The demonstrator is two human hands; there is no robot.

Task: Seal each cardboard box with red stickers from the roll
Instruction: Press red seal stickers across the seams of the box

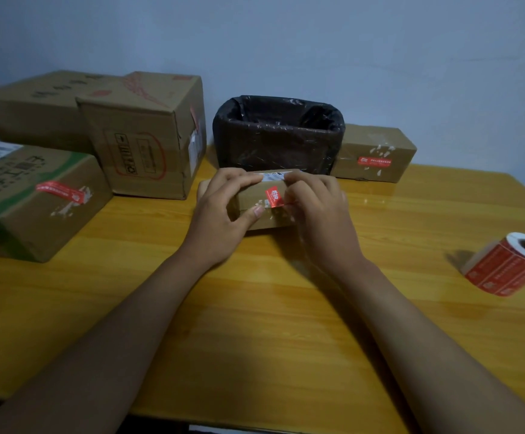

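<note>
Small cardboard box (pixel 262 211) mid-table, gripped by left hand (pixel 223 214); red sticker (pixel 274 197) upright on near face, apparently pinched by blurred right hand (pixel 314 211), nearer.
</note>
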